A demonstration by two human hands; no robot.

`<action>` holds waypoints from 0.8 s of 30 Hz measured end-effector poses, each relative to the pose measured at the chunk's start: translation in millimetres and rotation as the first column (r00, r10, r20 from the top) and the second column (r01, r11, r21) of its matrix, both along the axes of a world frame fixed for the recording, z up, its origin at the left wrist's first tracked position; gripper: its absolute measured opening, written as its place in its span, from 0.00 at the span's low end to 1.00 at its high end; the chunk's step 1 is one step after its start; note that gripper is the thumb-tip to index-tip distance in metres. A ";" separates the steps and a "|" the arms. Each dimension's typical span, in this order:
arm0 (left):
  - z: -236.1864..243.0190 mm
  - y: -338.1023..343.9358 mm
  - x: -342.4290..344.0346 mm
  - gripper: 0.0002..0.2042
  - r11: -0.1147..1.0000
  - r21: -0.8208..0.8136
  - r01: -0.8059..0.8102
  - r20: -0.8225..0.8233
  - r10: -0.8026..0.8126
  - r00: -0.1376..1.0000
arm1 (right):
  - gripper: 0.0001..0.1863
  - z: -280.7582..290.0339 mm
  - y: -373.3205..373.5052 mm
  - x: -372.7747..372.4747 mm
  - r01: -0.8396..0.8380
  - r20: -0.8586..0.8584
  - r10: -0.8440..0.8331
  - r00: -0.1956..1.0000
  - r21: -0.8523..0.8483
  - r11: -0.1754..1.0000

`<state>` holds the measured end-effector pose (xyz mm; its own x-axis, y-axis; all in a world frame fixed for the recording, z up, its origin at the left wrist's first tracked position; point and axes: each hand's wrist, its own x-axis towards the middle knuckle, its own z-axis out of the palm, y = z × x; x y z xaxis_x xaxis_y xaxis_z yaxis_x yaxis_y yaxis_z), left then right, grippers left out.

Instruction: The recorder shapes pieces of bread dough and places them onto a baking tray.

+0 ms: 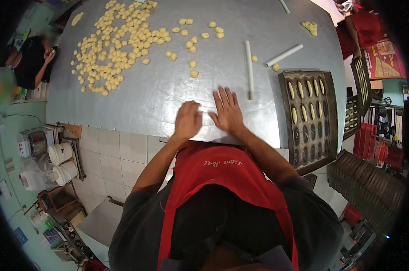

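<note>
Right hand [229,110] is wide, palm down, fingers splayed at the near edge of the metal table [141,101]. Left hand [187,119] sits just beside it, fingers together and bent, a bit blurred; can't tell from here if it's got anything under it, and the right palm's underside is hidden too. Closest visible dough is a single ball [194,73], a little farther out than the hands; the big spread of dough balls [112,83] is far left. Upright-lying white rod [249,70] is just right of the right hand, second white rod [284,55] angled beyond it, a loose ball near each. Risks: rods are round and unchocked, so a bump from the right hand could roll one into the dough. Anything worked this close to the edge could get dragged off onto the floor. Tray [331,122] at right holds pale dough strips in its far two rows, and its near end looks like it overhangs the table; a knock from the right elbow might tip it. Balls packed touching could stick together if left crowded.
</note>
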<state>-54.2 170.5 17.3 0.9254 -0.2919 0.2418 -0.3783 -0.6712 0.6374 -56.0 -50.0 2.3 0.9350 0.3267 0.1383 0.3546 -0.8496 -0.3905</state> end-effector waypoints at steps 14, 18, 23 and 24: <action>-27.5 96.9 250.6 0.18 0.975 0.023 -0.219 -0.119 0.220 0.968 | 0.28 24.9 -13.5 8.3 0.028 -0.072 0.001 0.997 0.403 0.915; -44.3 125.8 239.8 0.22 0.849 0.011 -0.529 0.160 0.520 0.839 | 0.15 16.8 -60.3 -19.7 0.154 -0.073 -0.139 0.988 0.272 0.950; -56.9 162.6 162.7 0.13 0.924 -0.016 -0.382 0.078 0.382 0.921 | 0.10 39.8 -127.7 -13.5 0.324 0.043 -0.380 0.924 0.440 0.838; -60.5 165.1 142.0 0.14 0.890 -0.179 -0.419 -0.052 0.417 0.907 | 0.09 50.9 -155.3 -13.1 0.545 -0.198 -0.514 0.835 0.432 0.719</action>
<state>87.8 335.6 -43.3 0.9553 0.1707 0.2415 -0.0798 -0.6377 0.7661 -69.2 -205.3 53.2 0.9474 -0.3104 0.0774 -0.1361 -0.6100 -0.7807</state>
